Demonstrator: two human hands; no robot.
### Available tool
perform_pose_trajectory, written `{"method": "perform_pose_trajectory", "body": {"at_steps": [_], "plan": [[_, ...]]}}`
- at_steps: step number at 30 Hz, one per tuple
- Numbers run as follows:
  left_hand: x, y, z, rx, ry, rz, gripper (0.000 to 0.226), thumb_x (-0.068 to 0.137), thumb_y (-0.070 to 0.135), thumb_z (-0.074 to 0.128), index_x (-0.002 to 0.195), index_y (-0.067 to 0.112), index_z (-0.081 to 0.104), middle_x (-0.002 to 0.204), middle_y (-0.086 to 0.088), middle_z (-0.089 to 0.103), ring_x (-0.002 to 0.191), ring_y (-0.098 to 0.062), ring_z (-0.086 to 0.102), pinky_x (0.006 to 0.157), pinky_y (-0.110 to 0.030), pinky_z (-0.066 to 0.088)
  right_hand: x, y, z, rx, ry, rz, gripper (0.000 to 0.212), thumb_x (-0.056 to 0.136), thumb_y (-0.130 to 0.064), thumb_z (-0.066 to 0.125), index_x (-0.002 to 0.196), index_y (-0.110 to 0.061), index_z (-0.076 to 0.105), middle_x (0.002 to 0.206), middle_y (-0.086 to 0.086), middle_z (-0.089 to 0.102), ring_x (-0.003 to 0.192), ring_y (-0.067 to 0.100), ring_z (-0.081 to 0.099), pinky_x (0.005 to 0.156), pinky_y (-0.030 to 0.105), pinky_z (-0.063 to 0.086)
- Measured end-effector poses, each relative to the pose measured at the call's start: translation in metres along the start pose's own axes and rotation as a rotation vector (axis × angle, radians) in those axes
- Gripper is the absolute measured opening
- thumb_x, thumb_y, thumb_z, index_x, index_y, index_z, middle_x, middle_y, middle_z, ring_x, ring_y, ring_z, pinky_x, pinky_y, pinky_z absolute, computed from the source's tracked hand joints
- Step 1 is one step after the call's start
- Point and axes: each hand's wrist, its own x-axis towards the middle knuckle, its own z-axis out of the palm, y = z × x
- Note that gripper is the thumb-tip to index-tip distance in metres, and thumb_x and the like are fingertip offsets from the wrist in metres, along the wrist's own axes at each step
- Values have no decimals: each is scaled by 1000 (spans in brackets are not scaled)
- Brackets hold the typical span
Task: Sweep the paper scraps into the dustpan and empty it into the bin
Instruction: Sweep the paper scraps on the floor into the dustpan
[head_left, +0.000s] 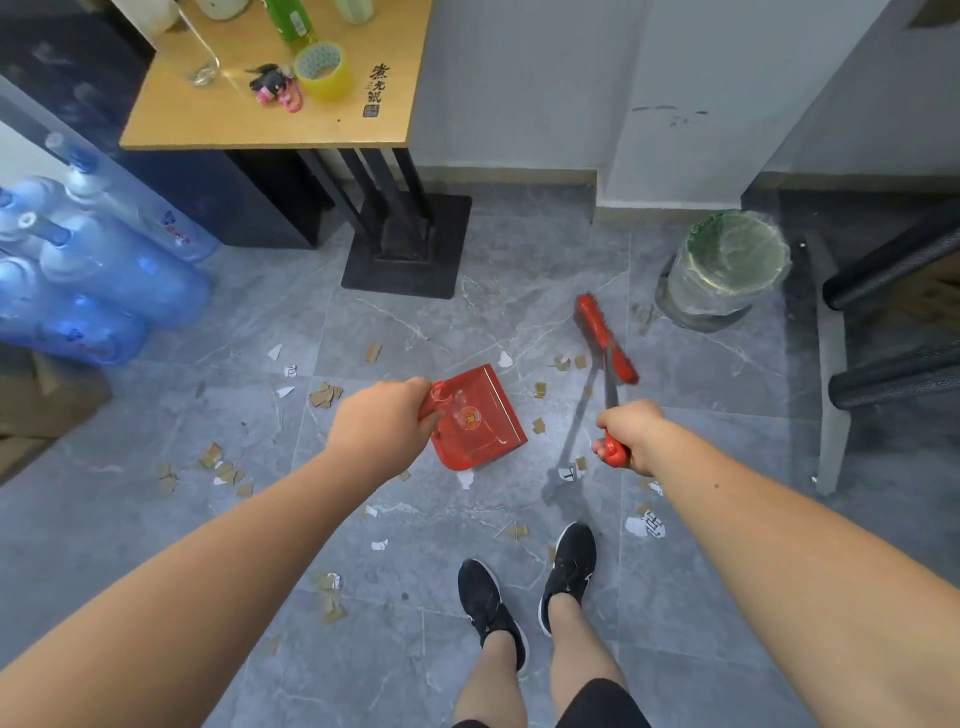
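Note:
My left hand grips the handle of a red translucent dustpan, held above the grey tiled floor with nothing visible in it. My right hand is closed around the red grip of a broom; its metal shaft runs up to the red brush head, which points toward the bin. Brown and white paper scraps lie scattered over the floor on both sides of the dustpan and near my black shoes. The bin, lined with a clear bag, stands at the back right by the wall.
A wooden table on a black pedestal base stands ahead. Blue water jugs lie at the left, a cardboard box below them. A dark chair frame is at the right.

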Motion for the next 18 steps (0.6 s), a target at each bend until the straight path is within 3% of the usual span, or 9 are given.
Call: {"method": "perform_pose_trajectory", "body": {"at_steps": [3,6,10,13,18], "plan": [[-2,-4,3,8,-19,4,29,97,46,53,87,19,55,70,3,59,65,-23,57,52,-30,40,-13,13,21,-52,-20,9,14,92,8,46,104,4,51,61,18,54,37,20,45,36,20,34],[-6,-11,1,1,-20,5,29,96,47,54,86,19,54,71,3,60,65,-24,58,51,-30,41,-29,24,44,-66,-49,21,21,92,9,40,110,1,48,75,21,54,35,18,43,35,19,32],[-17,-25,-5,-11,-23,-5,30,97,48,52,84,21,53,71,5,60,66,-21,57,50,-30,41,-44,38,74,-85,-60,17,29,92,8,36,117,1,49,75,22,56,34,17,42,36,19,34],[-31,-41,-11,-12,-10,-23,27,97,45,55,87,20,55,71,7,57,69,-20,56,54,-31,44,-62,45,94,-97,-84,10,27,92,8,36,113,0,51,81,23,57,37,18,43,37,19,35],[-65,-76,-16,-12,-20,-71,30,98,46,51,84,20,50,71,5,57,67,-21,55,53,-30,42,-94,56,137,-89,-164,32,17,92,8,39,97,0,53,64,16,50,43,19,39,38,20,32]]}}
